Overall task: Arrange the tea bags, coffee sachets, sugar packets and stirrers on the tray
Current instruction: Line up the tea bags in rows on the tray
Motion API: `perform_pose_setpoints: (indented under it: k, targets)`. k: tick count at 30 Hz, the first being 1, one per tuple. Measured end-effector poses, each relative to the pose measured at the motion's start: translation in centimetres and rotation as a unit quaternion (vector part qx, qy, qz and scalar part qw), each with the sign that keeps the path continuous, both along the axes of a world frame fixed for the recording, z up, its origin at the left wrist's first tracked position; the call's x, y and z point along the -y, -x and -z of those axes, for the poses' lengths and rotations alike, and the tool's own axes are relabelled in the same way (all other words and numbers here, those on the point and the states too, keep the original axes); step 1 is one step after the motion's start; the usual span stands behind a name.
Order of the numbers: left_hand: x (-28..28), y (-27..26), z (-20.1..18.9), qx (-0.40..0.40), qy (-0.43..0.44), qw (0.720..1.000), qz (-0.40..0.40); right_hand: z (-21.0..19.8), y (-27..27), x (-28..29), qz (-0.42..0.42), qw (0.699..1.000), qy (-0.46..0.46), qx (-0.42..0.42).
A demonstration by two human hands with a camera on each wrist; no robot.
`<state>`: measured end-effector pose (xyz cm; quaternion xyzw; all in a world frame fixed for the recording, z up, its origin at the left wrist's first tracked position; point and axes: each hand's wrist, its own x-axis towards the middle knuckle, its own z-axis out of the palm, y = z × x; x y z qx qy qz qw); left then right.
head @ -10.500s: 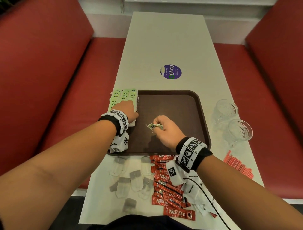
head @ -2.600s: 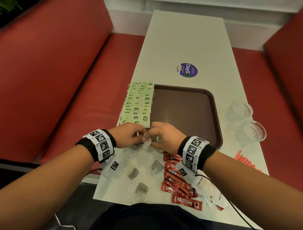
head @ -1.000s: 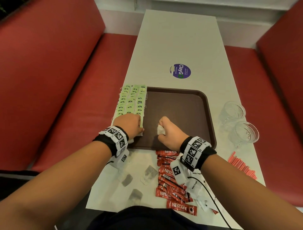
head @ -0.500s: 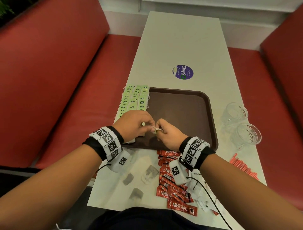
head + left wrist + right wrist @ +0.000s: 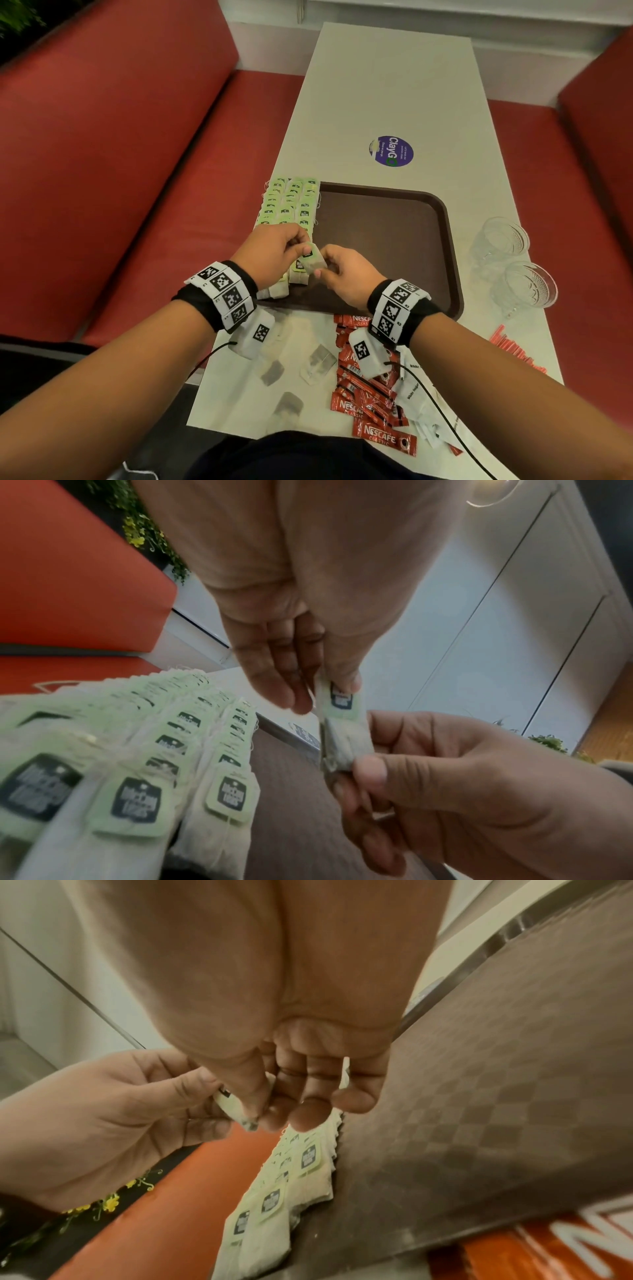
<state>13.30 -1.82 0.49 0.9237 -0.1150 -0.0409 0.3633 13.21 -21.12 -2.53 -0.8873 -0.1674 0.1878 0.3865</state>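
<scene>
Both hands hold one tea bag (image 5: 313, 262) just above the near left of the brown tray (image 5: 394, 240). My left hand (image 5: 274, 251) pinches its green tag (image 5: 342, 699) at the top. My right hand (image 5: 342, 274) pinches the bag's lower end (image 5: 346, 750). Rows of tea bags with green tags (image 5: 291, 202) lie overlapped along the tray's left side. Several loose tea bags (image 5: 317, 365) lie on the table near me. Red coffee sachets (image 5: 366, 404) and white sugar packets (image 5: 414, 394) are piled at the near right. Red stirrers (image 5: 513, 353) lie by the right edge.
Two clear glasses (image 5: 513, 267) stand right of the tray. A purple round sticker (image 5: 391, 151) is on the white table (image 5: 387, 85) beyond the tray. Red bench seats (image 5: 102, 154) run along both sides. The wrist cable (image 5: 438, 411) trails over the sachets.
My left hand has come off the tea bag rows and met the right hand. Together they have spread the tea bag out between them, its green tag showing.
</scene>
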Motion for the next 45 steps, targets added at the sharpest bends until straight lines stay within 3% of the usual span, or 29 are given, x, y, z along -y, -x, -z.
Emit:
perform_pose_setpoints:
  k: [4, 6, 10, 18, 22, 32, 39, 45]
  targets:
    - [-0.6, -0.5, 0.7, -0.088, -0.050, 0.994, 0.036, 1.1, -0.5, -0.4, -0.017, 0.996, 0.080, -0.046]
    - [-0.5, -0.6, 1.2, -0.143, -0.126, 0.978, 0.086, 1.2, -0.5, -0.6, -0.017, 0.991, 0.107, -0.076]
    - [-0.3, -1.1, 2.7, -0.131, -0.242, 0.956, 0.098, 1.1, -0.6, -1.2, 0.005, 0.991, 0.082, -0.108]
    - [-0.2, -1.1, 4.0, -0.050, -0.221, 0.974, 0.002, 1.4, -0.9, -1.7, 0.004, 0.991, 0.073, -0.115]
    - [0.5, 0.0, 4.5, -0.065, -0.276, 0.958, 0.038, 1.3, -0.8, -2.0, -0.001, 0.993, 0.073, -0.097]
    - [-1.8, 0.4, 3.6, -0.074, -0.299, 0.949, 0.069, 0.4, -0.1, -1.9, -0.030, 0.989, 0.125, -0.070]
    - [-3.7, 1.3, 4.5, -0.109, -0.285, 0.949, 0.079, -1.2, 2.2, -1.2, -0.129, 0.977, 0.165, -0.030]
    - [-4.2, 3.8, 2.8, -0.055, -0.230, 0.966, 0.110, -1.6, 4.4, -1.4, -0.259, 0.931, 0.256, -0.011]
